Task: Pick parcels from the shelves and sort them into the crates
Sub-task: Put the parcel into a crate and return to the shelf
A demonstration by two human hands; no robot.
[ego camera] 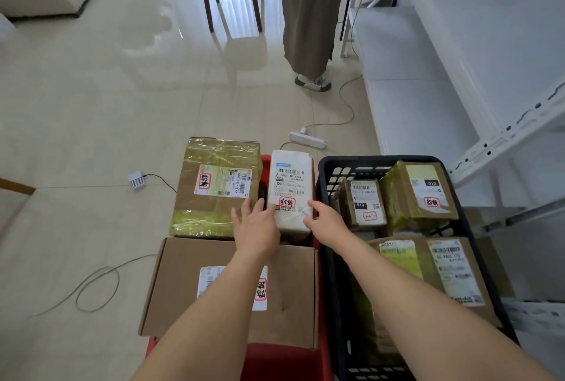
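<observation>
Hands [290, 221] around white parcel [290, 194]

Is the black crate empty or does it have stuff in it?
Not empty: the black crate holds several taped parcels.

Both hands meet on a white parcel [290, 194] standing in the red crate [284, 359], the left hand [256, 224] with straight fingers against its left side and the right hand [325, 218] pinching its near right edge, between a taped brown box [214, 188] and the black crate [328, 258] of parcels at right.
</observation>
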